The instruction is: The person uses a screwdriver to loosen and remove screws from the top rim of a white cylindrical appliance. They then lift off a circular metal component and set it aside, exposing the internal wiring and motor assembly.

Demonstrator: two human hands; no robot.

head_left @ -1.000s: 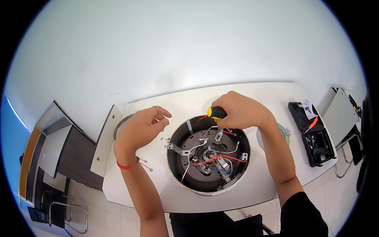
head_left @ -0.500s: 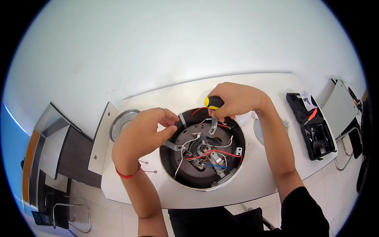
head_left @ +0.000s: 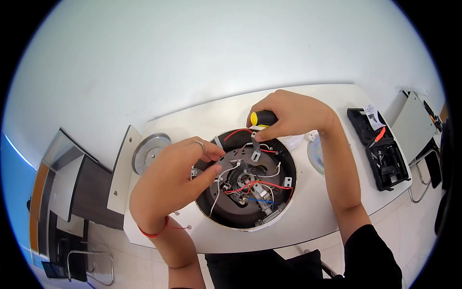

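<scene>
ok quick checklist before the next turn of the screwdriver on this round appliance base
1. Right hand grips the yellow-and-black screwdriver: ok.
2. Tip seated in a screw: cannot tell, fingers hide it.
3. Left hand steadies the open round base, thumb on the inner plate: ok.
4. Red and white wires clear of the tool: cannot tell, a red one runs close by.
5. Loose screws lie near the table edge by the left wrist: not ok.
6. Black tool case open on the right: ok.

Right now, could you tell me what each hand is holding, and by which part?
The right hand grips a screwdriver by its yellow-and-black handle. The left hand rests inside the round appliance base, gripping nothing visible.
</scene>
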